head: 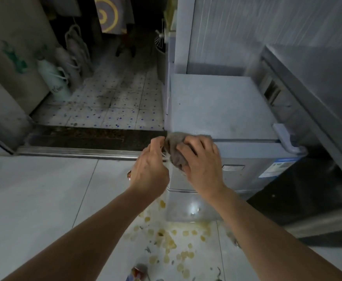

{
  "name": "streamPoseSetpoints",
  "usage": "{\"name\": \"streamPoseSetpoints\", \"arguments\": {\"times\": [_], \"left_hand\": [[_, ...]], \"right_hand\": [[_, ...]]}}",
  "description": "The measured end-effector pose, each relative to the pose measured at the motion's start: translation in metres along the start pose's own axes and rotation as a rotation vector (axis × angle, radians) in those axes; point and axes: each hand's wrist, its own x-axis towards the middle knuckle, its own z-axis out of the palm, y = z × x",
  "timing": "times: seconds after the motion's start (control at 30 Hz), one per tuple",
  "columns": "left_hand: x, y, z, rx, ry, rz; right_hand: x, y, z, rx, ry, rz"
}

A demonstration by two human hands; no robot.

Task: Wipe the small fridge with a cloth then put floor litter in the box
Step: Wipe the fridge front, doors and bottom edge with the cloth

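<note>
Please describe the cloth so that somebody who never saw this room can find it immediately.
Find the small pale grey fridge beside the doorway. At its front left top corner, two bare hands meet. The crumpled brown-grey cloth lies bunched between them, the only soft, dark thing against the smooth fridge.

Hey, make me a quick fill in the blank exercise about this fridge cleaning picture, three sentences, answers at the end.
1. Both hands hold a grey ____ at the front left corner of the small fridge.
2. The yellowish litter lies on the ____ in front of the fridge.
3. The right hand presses the bunched fabric while the ____ hand pinches its edge.

Answers: cloth; floor; left
</note>
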Motion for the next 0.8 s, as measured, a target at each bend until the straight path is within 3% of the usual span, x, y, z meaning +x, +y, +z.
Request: {"name": "streamPoseSetpoints", "arguments": {"times": [0.27, 0.63, 0.8], "left_hand": [[-0.002, 0.005, 0.041, 0.147, 0.172, 0.313], [0.007, -0.015, 0.081, 0.131, 0.529, 0.447], [0.015, -0.026, 0.095, 0.108, 0.648, 0.494]], "right_hand": [[-0.039, 0.066, -0.007, 0.008, 0.194, 0.028], [-0.088, 0.149, -0.018, -0.105, 0.413, 0.182], [-0.093, 0.167, -0.008, -0.118, 0.57, 0.082]]}}
